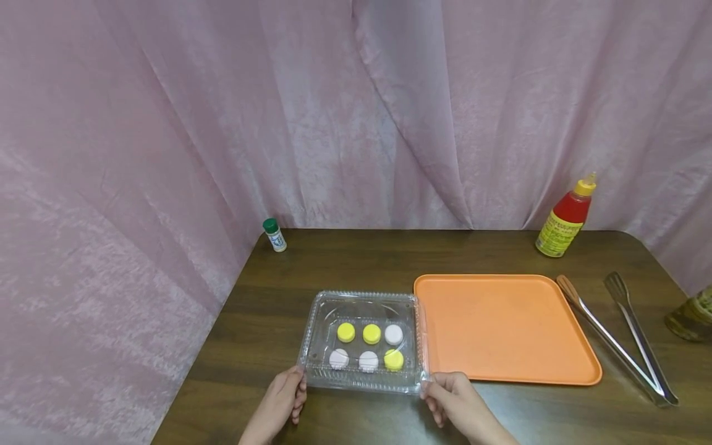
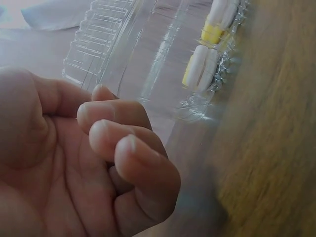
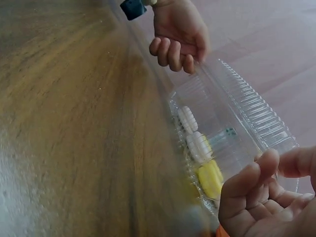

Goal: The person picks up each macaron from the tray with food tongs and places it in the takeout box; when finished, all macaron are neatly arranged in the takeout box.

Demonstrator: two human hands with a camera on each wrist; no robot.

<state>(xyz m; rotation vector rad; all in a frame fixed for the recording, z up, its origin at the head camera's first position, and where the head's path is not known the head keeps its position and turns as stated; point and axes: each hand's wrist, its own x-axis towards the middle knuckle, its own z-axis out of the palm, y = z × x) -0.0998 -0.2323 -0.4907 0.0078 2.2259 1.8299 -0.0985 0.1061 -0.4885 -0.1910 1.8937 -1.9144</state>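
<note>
A clear plastic clamshell container (image 1: 364, 384) is in front of me, with its right edge over or against the left side of the orange tray. Inside are several round macaron-like sweets (image 1: 371, 334), some yellow and some white, in two rows. At its front left corner, my left hand (image 1: 280, 398) pinches the rim between thumb and bent index finger. The front right corner is pinched by my right hand (image 1: 458, 402). In the left wrist view, the other left fingers (image 2: 148, 163) curl loosely below the rim. Whether the container's base touches the table cannot be told.
An orange tray (image 1: 500, 334) lies to the right, with metal tongs (image 1: 639, 346) beyond it. A red sauce bottle (image 1: 563, 222) stands at the back right, a small green-capped shaker (image 1: 275, 235) at the back left. A jar (image 1: 692, 316) is at the right edge.
</note>
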